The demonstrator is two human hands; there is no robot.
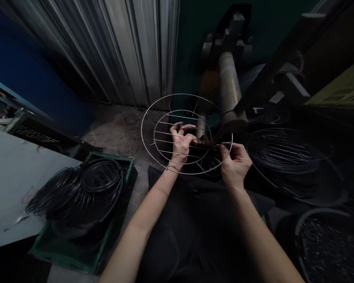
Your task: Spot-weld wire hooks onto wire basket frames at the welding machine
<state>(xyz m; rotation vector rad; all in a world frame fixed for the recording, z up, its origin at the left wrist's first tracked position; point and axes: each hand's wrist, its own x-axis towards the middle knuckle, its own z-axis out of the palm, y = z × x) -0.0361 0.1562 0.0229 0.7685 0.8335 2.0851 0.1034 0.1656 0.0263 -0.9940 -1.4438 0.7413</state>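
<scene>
A round wire rack [160, 151], an outer ring around a smaller ring with parallel bars, is held in front of a welding-type machine [230, 84]. My left hand [181, 145] is beneath the rack, its fingers bent around the bars and some fingertips apart. At the rack's right edge my right hand [236, 163] is closed in a pinch on what looks like a short thin wire [220, 144], pointing toward the machine's lower tip [203, 139]. The exact contact there is dark and hard to see.
To the left, a green crate [67, 255] holds a pile of wire rings [91, 184] beside a pale tabletop [14, 188]. Stacked wire racks [283, 153] stand at right. Below them is a bucket [301, 224] of small metal pieces. Corrugated metal [129, 51] rises behind.
</scene>
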